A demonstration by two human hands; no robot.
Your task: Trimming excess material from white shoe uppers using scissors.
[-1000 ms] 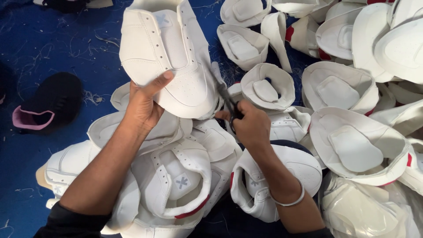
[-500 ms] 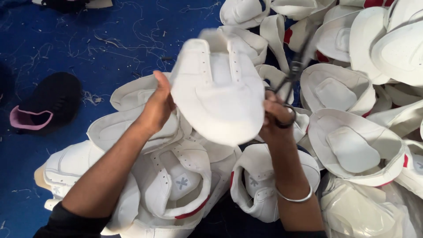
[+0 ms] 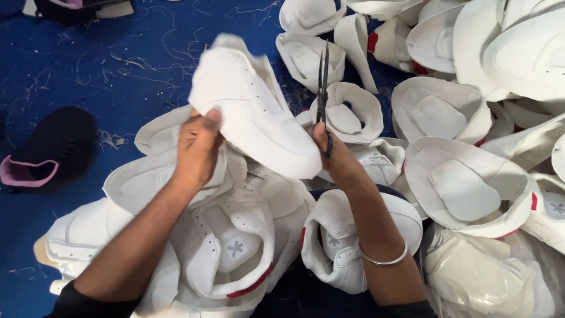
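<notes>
My left hand grips a white shoe upper by its lower left edge and holds it up, tilted, above the pile. My right hand is closed around the handles of dark scissors, whose blades point straight up beside the upper's right side. The right hand also touches the upper's lower right end. A silver bangle circles my right wrist.
Several white shoe uppers lie heaped below my arms and spread to the right, some with red trim. A black and pink upper lies at the left on the blue floor, which is strewn with thread scraps.
The upper has been turned and swung to the left, now tilted with its smooth side up. My right hand has risen so the scissors stand upright.
</notes>
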